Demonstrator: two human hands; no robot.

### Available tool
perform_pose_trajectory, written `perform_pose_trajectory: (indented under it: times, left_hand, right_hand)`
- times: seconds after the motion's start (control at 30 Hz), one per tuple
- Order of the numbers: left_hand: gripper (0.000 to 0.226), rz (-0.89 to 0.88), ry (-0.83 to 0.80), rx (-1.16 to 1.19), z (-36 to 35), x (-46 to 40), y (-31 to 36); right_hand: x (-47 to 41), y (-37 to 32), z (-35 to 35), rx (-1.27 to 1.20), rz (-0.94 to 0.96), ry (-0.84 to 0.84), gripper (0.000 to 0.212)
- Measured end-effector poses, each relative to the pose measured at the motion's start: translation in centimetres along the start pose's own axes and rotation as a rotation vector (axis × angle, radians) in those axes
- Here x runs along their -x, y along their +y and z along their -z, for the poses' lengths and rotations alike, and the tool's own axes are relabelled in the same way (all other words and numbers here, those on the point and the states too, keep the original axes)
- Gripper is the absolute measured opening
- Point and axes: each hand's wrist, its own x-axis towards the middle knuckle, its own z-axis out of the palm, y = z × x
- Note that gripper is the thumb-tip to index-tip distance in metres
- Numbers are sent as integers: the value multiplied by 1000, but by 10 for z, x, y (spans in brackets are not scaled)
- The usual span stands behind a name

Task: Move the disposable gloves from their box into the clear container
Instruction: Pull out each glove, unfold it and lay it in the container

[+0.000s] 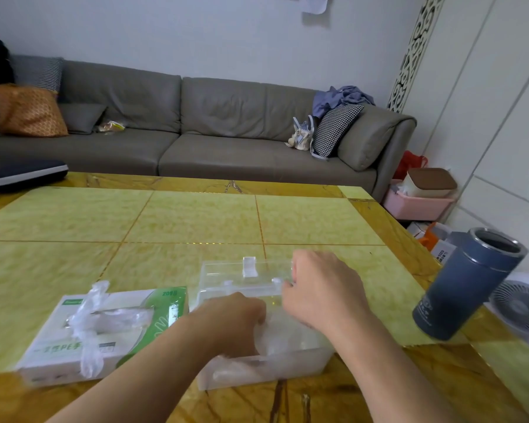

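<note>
A wad of gloves (275, 334) already lies in the clear container (321, 354); the left hand (235, 319) curls over it, pressing it down. The right hand (321, 288) pinches the open lid (245, 271). One glove (87, 319) pokes from the box (61, 346) on the worktop (196, 221), so more probably remains.

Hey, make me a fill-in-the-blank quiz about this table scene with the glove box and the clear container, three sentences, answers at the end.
1. The white and green cardboard glove box lies to the ____ of the clear plastic container.
2. The left hand presses a wad of thin clear plastic gloves into the ____.
3. The dark blue metal tumbler stands near the table's ____ edge.

Missing words: left; container; right
</note>
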Motion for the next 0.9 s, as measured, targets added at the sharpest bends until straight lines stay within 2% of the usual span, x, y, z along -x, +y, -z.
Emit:
perform_pose_trajectory:
  times: [0.07, 0.13, 0.2, 0.27, 0.4, 0.53, 0.6, 0.77, 0.83, 0.9]
  left_hand:
    - [28, 0, 11, -31, -1, 1, 3]
    - [22, -15, 19, -59, -1, 3, 6]
    - [21, -30, 39, -65, 0, 5, 7]
    - [29, -49, 52, -55, 3, 9, 7]
    - [34, -75, 76, -53, 1, 10, 7]
    - [38, -82, 53, -54, 3, 10, 4]
    - [44, -78, 9, -48, 5, 10, 3]
    - [47, 58, -66, -63, 11, 9, 7]
    - [37, 96, -82, -70, 11, 7, 13]
    - [32, 124, -112, -84, 13, 10, 20]
  right_hand:
    - [5, -13, 2, -264, 43, -24, 3]
    - [9, -25, -2, -376, 52, -170, 15]
    - [12, -32, -6, -292, 43, -318, 14]
    - [10, -31, -10, -172, 11, -436, 15]
    - [1, -19, -27, -58, -15, -598, 19]
    - [-6, -9, -41, 3, -35, -633, 14]
    - [-9, -5, -45, 24, -50, -642, 21]
    - [-17, -9, -52, 130, -72, -677, 16]
    - [-19, -10, -53, 150, -100, -705, 25]
    - [-20, -9, -54, 163, -121, -738, 50]
